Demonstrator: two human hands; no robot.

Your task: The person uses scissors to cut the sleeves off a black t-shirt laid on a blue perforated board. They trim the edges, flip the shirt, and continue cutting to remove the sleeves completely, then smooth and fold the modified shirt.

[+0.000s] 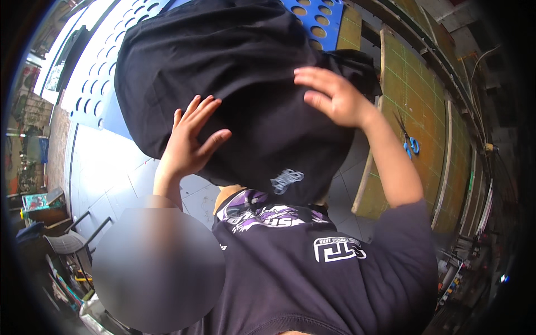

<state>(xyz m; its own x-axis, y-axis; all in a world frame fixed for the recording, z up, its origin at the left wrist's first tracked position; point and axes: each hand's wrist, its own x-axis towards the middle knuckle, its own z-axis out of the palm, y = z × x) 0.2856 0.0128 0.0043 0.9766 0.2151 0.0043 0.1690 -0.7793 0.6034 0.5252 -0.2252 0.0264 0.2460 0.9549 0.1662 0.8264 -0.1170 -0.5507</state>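
One black cloth [257,95] hangs from the blue perforated panel [333,34] toward the wearer's shirt [285,279]. Left hand [192,137] and right hand [338,100]: fingers extended, grasping nothing; contact unclear. Handling judgement: flat palms, light even strokes suit these folds better than tugging.

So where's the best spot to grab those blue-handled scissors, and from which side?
I'd take the scissors by the blue handles, with the right hand coming from the near side: the handles lie toward you, while the dark blades point away across the yellowish board.
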